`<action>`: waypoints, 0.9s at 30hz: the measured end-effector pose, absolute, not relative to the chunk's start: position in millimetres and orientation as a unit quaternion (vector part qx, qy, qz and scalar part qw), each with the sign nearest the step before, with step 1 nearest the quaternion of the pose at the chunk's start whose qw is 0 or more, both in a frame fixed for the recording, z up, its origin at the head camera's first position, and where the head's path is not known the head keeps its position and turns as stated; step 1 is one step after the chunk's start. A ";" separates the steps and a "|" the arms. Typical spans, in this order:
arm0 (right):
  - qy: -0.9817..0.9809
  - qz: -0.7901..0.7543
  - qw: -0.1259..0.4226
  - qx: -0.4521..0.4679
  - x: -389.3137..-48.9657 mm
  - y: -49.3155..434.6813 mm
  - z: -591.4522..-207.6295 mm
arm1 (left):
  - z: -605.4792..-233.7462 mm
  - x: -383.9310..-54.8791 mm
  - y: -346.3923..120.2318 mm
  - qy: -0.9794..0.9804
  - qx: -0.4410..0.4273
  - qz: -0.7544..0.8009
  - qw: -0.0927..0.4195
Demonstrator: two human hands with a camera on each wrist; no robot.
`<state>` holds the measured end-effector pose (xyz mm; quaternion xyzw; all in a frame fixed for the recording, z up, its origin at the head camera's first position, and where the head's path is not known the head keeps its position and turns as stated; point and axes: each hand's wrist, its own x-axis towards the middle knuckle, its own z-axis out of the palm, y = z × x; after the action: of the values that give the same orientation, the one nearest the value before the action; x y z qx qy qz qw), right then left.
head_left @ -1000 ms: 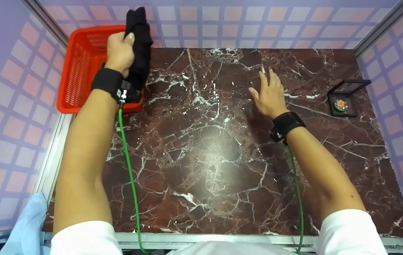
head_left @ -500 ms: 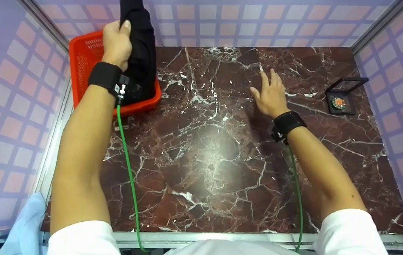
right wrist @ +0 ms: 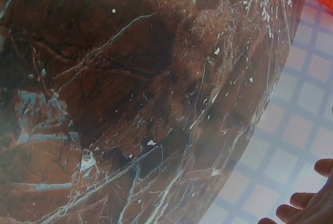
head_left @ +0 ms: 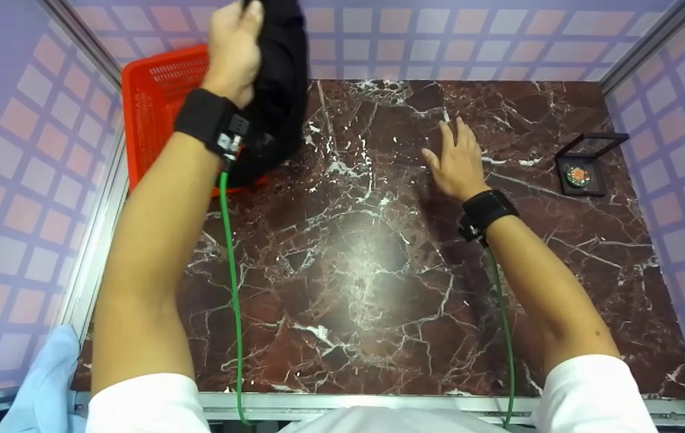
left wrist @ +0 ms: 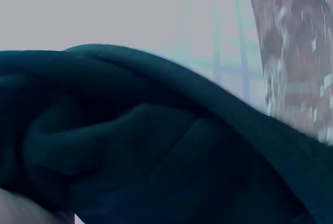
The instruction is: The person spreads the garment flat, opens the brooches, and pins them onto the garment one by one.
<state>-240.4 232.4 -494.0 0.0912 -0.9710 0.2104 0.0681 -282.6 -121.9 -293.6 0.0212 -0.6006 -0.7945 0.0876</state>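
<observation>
Lower left of frame: we're seeing a light blue cloth (head_left: 44, 385) draping beside the metal rail, outside the work surface.

Upper left: the red basket (head_left: 132, 108) is sitting on the marble tabletop (head_left: 330, 270), close to the back wall; we're guessing it's parked there to leave the middle free for handling.

Same corner, top edge: the left hand (head_left: 235, 54) is gripping the black cloth (head_left: 282, 78), thumb lying over it; we aren't seeing the other fingers clearly. The cloth is covering the basket's right side in our view, its top running out of frame. We're not able to tell if it's touching the rim. Our read: holding it near the upper end is letting the bulk hang below. The left wrist view is showing mostly folds.

The green cable (head_left: 233, 276) is trailing down from the left wristband (head_left: 202, 117), probably so it's staying clear of the hold.

Right of center: the right hand (head_left: 459, 165) is holding nothing, fingers extended and spread over the marble. Contact we're not confirming. Likely it's idling out of the way.

Far right: a small black case (head_left: 598, 180) is standing with its lid raised, showing a round, orange-centered disc (head_left: 578, 176).
</observation>
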 end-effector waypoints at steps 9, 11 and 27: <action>-0.972 0.209 0.072 0.085 -241.0 234.7 -494.6 | -303.3 -270.7 -54.3 -0.591 -0.008 -0.806 -0.018; -0.972 0.209 0.074 0.082 -240.8 235.8 -494.8 | -307.5 -267.4 -43.0 -0.606 -0.030 -0.794 -0.023; -0.974 0.203 0.071 0.070 -235.2 241.2 -496.8 | -341.5 -256.3 -19.6 -0.707 -0.067 -0.702 -0.052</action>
<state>-235.2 241.2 -496.8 0.0704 -0.9741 0.2026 0.0714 -256.3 -19.6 -341.5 -0.0672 -0.7067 -0.7024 -0.0520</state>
